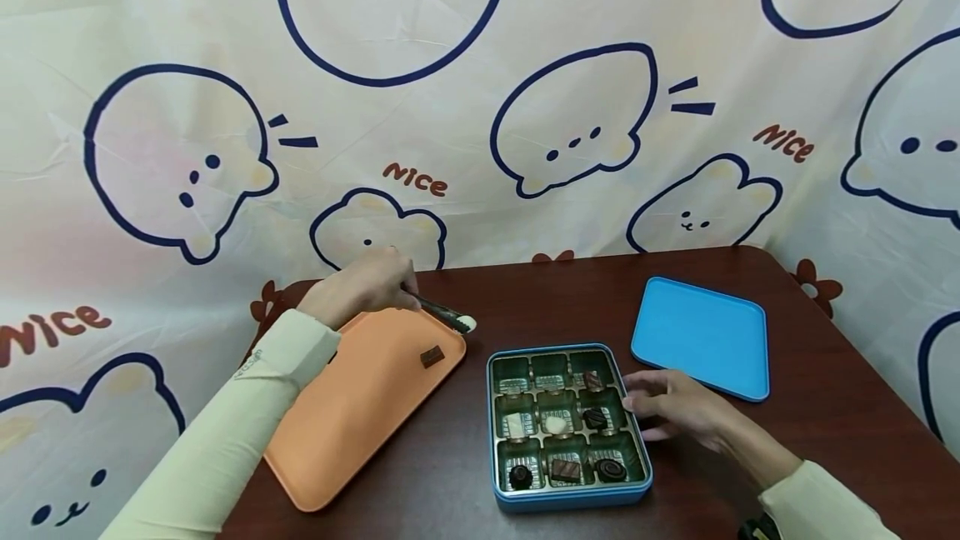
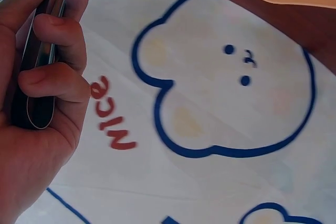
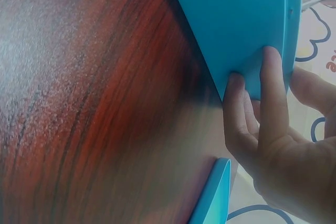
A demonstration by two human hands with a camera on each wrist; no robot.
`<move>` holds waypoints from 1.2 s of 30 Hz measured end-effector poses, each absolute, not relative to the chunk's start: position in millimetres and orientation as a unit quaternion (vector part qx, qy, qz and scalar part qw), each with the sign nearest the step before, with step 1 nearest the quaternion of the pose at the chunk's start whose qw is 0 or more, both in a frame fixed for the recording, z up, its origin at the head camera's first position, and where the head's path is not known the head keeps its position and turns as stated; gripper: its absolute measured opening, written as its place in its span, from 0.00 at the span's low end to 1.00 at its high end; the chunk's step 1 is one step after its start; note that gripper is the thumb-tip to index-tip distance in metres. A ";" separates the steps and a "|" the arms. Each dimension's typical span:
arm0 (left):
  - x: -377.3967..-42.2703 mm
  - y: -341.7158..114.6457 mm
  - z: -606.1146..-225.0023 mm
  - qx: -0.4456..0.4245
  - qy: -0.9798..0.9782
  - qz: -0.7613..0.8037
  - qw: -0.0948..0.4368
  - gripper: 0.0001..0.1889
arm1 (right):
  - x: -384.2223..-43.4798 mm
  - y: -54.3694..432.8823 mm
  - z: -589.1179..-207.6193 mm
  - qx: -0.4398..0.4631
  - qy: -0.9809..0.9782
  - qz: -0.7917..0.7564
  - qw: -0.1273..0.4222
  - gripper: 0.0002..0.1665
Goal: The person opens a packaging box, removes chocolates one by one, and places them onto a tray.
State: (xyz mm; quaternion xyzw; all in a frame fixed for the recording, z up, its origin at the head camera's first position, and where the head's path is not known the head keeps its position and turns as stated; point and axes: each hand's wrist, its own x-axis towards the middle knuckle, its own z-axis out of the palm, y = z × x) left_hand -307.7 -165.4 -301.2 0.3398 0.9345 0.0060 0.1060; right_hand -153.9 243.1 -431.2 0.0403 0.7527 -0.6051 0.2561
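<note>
In the head view my left hand (image 1: pixel 367 280) grips dark tongs (image 1: pixel 438 309) above the far end of the orange tray (image 1: pixel 352 407). A small white chocolate (image 1: pixel 467 324) sits at the tongs' tip, past the tray's far right corner. The left wrist view shows the fingers curled round the tongs' bent handle (image 2: pixel 39 108). My right hand (image 1: pixel 678 407) touches the right side of a blue tin (image 1: pixel 573 500). Its fairly straight fingers (image 3: pixel 270 93) lie on the tin's outer wall, with the thumb close to the rim. Dark, brown and white chocolates sit in the tin's gold compartments.
One brown chocolate (image 1: pixel 432 357) lies on the orange tray near its right edge. Behind and right of the tin is a flat blue lid (image 1: pixel 701 336). A patterned cloth (image 1: pixel 465 132) hangs behind the dark wooden table (image 1: pixel 420 473).
</note>
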 end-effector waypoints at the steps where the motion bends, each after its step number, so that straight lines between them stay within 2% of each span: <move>1: -309.3 -168.7 -303.8 0.332 0.937 0.009 0.109 0.14 | -153.6 242.8 -431.4 0.041 0.752 -0.606 0.256 0.43; 5: -312.9 -181.8 -312.5 0.301 0.946 0.013 0.122 0.13 | -152.5 241.9 -432.6 0.044 0.750 -0.608 0.257 0.43; 10: -316.3 -198.2 -320.3 0.283 0.953 0.001 0.111 0.15 | -152.8 242.1 -432.9 0.046 0.750 -0.607 0.258 0.43; 18: -320.9 -220.9 -329.1 0.259 0.960 -0.004 0.109 0.10 | -154.4 242.9 -431.0 0.047 0.754 -0.603 0.258 0.42; 24: -322.9 -228.6 -333.3 0.255 0.960 -0.008 0.114 0.14 | -155.3 243.4 -431.5 0.049 0.756 -0.600 0.256 0.43; 36: -325.4 -234.2 -337.2 0.216 0.968 0.007 0.128 0.09 | -154.9 244.1 -432.5 0.047 0.754 -0.603 0.257 0.43</move>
